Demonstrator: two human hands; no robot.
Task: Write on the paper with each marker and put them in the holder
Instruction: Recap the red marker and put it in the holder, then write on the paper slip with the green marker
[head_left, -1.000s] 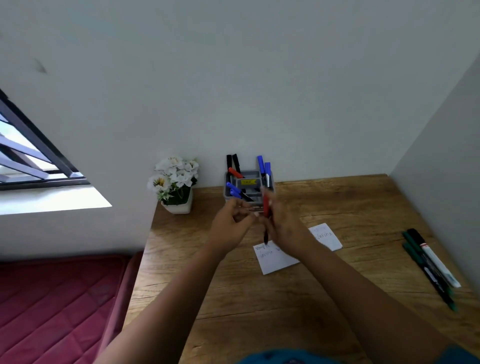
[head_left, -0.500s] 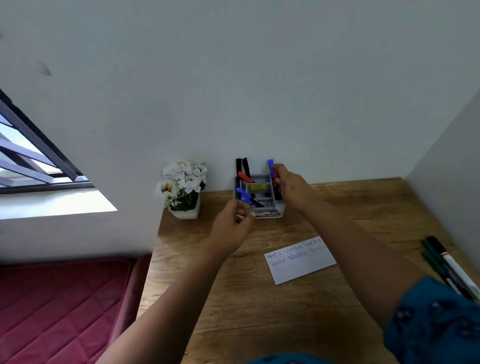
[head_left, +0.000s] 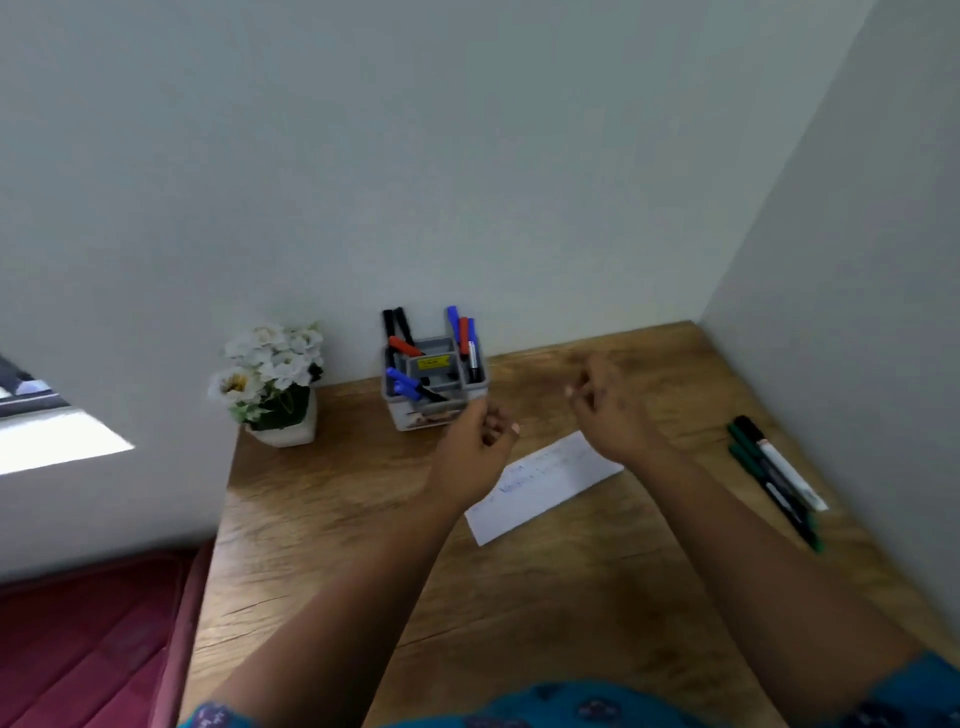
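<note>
Above the paper (head_left: 540, 483), both hands, left hand (head_left: 475, 447) and right hand (head_left: 608, 410), hover loosely curled, empty; holder (head_left: 434, 384) just beyond.

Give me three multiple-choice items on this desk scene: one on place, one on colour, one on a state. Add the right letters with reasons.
1. Where do the loose markers lie?
A. Right edge of the desk
B. Beside the flower pot
C. On the paper

2. What colour are the flowers?
A. Red
B. White
C. Purple

3. What does the right hand hold?
A. A red marker
B. The paper
C. Nothing

Key: 1 A, they lie near the right wall, apart from the paper; 2 B, white blooms stand left of the holder; 3 C, its fingers are loosely curled, holding nothing.
</note>
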